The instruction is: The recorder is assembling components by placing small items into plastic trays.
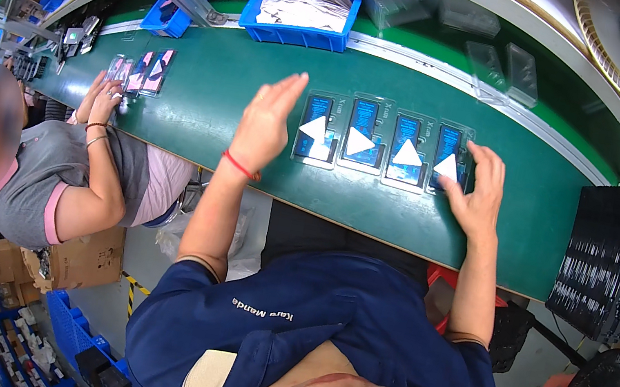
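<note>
Several clear plastic trays stand in a row on the green table, each with a flat dark-blue rectangular piece and a white triangle on it. My left hand hovers or rests just left of the leftmost tray, fingers stretched out, holding nothing. At the other end, my right hand spreads around the right side of the rightmost tray. Its thumb is by the tray's lower part and its fingers are at the upper right edge; they look apart. Between these lie another tray and its neighbour.
A blue bin of white paper pieces stands behind the row. Clear plastic boxes lie on the back shelf. A tall stack of black trays stands at the right. On the left, a co-worker's hands work at pink-and-dark pieces.
</note>
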The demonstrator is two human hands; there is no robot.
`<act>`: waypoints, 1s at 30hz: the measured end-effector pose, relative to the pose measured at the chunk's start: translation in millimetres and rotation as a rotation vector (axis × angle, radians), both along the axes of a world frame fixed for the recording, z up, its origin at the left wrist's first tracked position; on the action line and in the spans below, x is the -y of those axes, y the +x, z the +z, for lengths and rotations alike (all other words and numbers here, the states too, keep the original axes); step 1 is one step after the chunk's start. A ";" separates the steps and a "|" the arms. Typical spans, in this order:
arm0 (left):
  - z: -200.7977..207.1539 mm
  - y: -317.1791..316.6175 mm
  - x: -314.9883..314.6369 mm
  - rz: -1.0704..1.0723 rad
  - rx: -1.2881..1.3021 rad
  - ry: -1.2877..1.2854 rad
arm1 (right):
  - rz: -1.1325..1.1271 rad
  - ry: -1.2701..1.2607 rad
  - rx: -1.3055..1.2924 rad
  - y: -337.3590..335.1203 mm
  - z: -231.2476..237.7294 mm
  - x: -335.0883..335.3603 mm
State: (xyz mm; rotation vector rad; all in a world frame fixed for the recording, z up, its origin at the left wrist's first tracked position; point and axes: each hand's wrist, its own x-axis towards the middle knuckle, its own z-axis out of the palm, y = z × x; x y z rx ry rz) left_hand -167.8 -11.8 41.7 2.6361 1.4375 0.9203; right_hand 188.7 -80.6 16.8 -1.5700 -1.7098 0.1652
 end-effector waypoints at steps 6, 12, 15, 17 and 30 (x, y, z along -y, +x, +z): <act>6.0 -0.3 -126.9 0.091 0.050 0.205 | 0.422 -0.155 0.427 -4.5 5.2 6.8; -2.7 15.9 -155.6 0.330 -0.208 0.320 | 0.426 -0.249 0.510 -11.3 2.9 7.1; 5.4 33.1 -79.4 0.265 -0.029 0.195 | 0.411 -0.263 0.526 -19.3 1.9 8.0; -8.1 39.3 -24.7 0.273 -0.071 0.008 | 0.415 -0.250 0.525 -33.9 -3.1 5.3; -62.3 -145.7 -43.1 0.636 -0.173 -0.034 | 0.602 -0.172 0.353 -259.3 -20.9 -57.5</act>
